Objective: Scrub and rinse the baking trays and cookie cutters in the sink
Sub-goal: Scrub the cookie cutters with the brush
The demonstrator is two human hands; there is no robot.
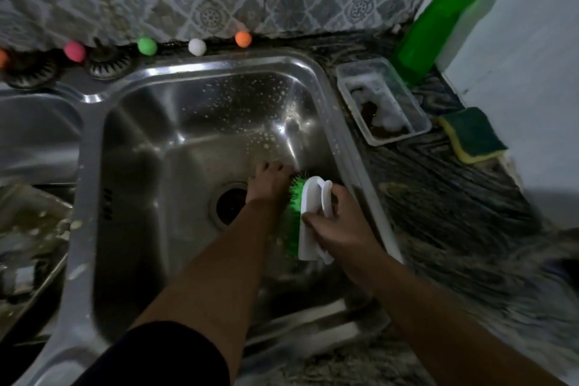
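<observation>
Both my hands are low in the right part of the steel sink (194, 94). My right hand (338, 222) grips a white scrub brush (310, 216) with green bristles that point left. My left hand (271, 185) lies just left of the bristles, next to the drain (230, 202), fingers pressed toward the sink floor. Whether it holds anything is hidden by the hand itself. No tray or cutter shows clearly in this basin. Pale specks of foam dot the sink's back wall.
On the dark counter to the right stand a clear tub with foam (383, 100), a green soap bottle (438, 16) and a yellow-green sponge (473, 135). Small coloured balls (147, 46) line the sink's back edge. A second basin (31, 229) with dirty items lies on the left.
</observation>
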